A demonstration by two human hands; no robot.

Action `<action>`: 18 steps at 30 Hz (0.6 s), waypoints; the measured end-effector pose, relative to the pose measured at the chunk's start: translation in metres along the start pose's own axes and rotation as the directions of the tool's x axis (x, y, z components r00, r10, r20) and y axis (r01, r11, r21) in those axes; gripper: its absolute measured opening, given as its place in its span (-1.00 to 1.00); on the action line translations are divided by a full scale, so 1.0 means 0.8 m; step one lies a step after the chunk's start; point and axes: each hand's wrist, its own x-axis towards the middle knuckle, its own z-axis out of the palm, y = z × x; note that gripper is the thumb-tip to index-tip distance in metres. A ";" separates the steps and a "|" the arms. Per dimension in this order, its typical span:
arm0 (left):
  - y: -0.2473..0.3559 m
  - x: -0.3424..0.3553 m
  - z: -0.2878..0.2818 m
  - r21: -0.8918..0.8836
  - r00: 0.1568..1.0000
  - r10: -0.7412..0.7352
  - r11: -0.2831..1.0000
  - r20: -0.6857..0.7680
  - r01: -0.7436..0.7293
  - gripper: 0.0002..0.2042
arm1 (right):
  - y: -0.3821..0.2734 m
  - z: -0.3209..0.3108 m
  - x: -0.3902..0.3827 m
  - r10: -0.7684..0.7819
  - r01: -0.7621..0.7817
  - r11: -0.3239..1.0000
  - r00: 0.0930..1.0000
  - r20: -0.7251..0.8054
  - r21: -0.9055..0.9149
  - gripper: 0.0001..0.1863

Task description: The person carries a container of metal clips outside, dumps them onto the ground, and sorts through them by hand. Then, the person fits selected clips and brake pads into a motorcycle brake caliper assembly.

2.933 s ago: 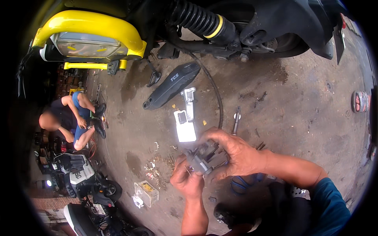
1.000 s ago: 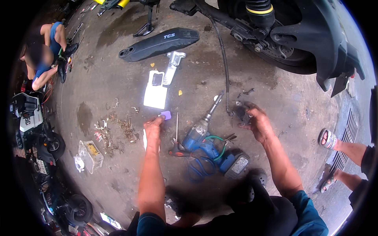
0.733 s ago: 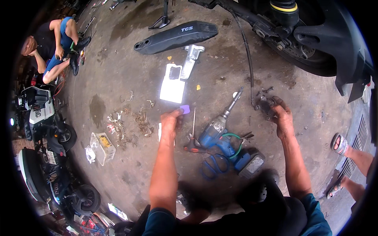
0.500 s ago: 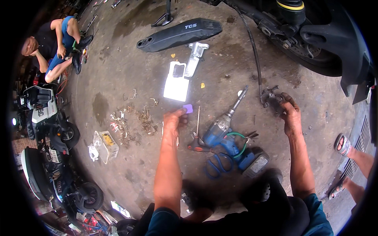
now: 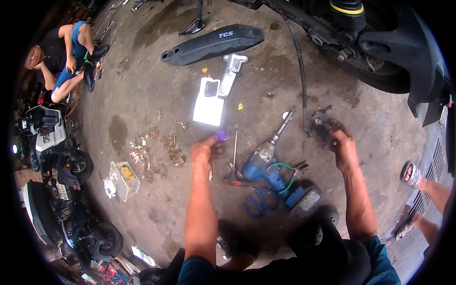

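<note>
Between the thumb and fingers of my left hand (image 5: 207,151) is a small flat purple piece (image 5: 221,136), its exact kind unclear. My right hand (image 5: 344,148) grips a dark, grimy brake caliper (image 5: 323,135), which hangs on a black hose (image 5: 300,61) running up toward the motorbike. Both hands are held above the concrete floor. Between them lie a blue cordless impact wrench (image 5: 259,163) with a long socket, a screwdriver-like tool with a red and black handle (image 5: 236,179), green-handled pliers (image 5: 285,167) and blue loop handles (image 5: 261,203).
Ahead lie a black cover (image 5: 213,45), a silver metal bracket (image 5: 232,76) and a white sheet (image 5: 208,111). Small metal clips (image 5: 173,149) and a clear plastic box (image 5: 126,180) sit to the left. A motorbike wheel (image 5: 380,71) stands at right; a seated person (image 5: 66,57) is far left.
My right hand has shifted slightly left and down with the caliper, which looks turned a little. The purple piece stays in my left hand, now tilted and slightly blurred.
</note>
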 end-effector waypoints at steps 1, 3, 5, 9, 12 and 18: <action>0.001 -0.003 -0.002 0.012 0.999 0.024 1.000 -0.036 -0.024 -0.78 | 0.001 -0.002 0.000 -0.007 0.007 1.000 1.000 -0.007 -0.006 -0.36; 0.002 -0.023 0.006 0.005 0.963 0.223 0.974 -0.149 -0.225 -0.77 | 0.006 -0.013 0.001 0.008 -0.008 0.999 1.000 0.006 -0.038 -0.36; 0.003 -0.058 0.039 -0.005 0.893 0.387 0.917 -0.230 -0.399 -0.76 | 0.004 -0.009 -0.009 -0.040 0.039 0.999 0.999 -0.035 -0.030 -0.41; 0.018 -0.157 0.134 -0.186 0.954 0.137 0.979 0.267 -0.088 -0.69 | 0.024 0.019 -0.028 -0.116 0.115 0.993 0.991 -0.068 -0.019 -0.41; -0.017 -0.167 0.199 -0.047 0.887 0.009 0.999 0.461 0.015 -0.59 | 0.040 0.027 -0.044 -0.202 0.202 0.979 0.979 -0.030 0.009 -0.40; -0.018 -0.181 0.255 -0.188 0.874 -0.089 0.961 0.478 0.201 -0.60 | 0.054 0.030 -0.059 -0.425 0.377 0.869 0.901 -0.091 -0.321 -0.38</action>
